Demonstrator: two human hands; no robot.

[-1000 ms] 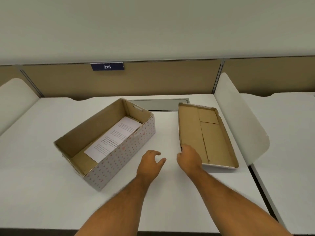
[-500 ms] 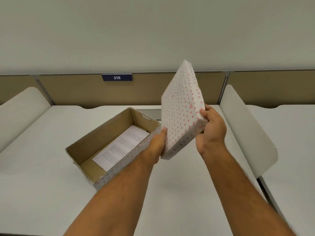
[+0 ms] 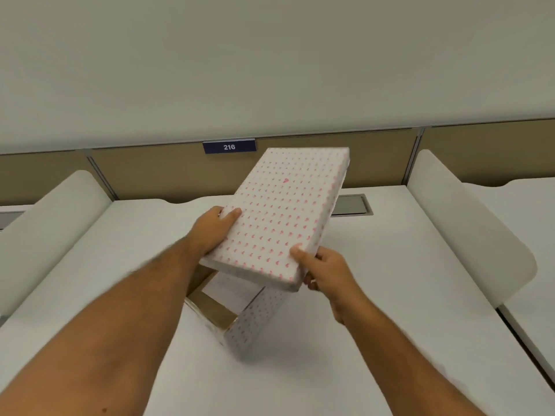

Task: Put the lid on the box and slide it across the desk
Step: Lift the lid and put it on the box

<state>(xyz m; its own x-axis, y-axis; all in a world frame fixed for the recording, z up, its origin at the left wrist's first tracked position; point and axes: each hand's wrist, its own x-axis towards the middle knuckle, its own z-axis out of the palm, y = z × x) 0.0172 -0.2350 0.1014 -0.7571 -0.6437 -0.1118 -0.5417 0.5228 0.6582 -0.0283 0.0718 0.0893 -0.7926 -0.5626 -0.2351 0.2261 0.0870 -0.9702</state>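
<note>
The white lid [image 3: 279,214] with pink hearts is in the air, patterned side up, tilted with its far end higher. It hangs over the open cardboard box [image 3: 249,322], which stands on the white desk [image 3: 390,295]. Most of the box is hidden under the lid; only its near corner and a bit of paper inside show. My left hand [image 3: 214,228] grips the lid's left edge. My right hand [image 3: 319,267] grips its near right corner.
A beige partition with a blue sign reading 216 [image 3: 229,146] runs along the desk's far edge. White curved dividers stand at the left [image 3: 51,235] and right [image 3: 468,232]. A grey cable flap [image 3: 353,204] lies in the desk behind the lid.
The lid went from lying upside down on the desk to being lifted, turned patterned side up, and carried left over the box. Both hands now hold it.
</note>
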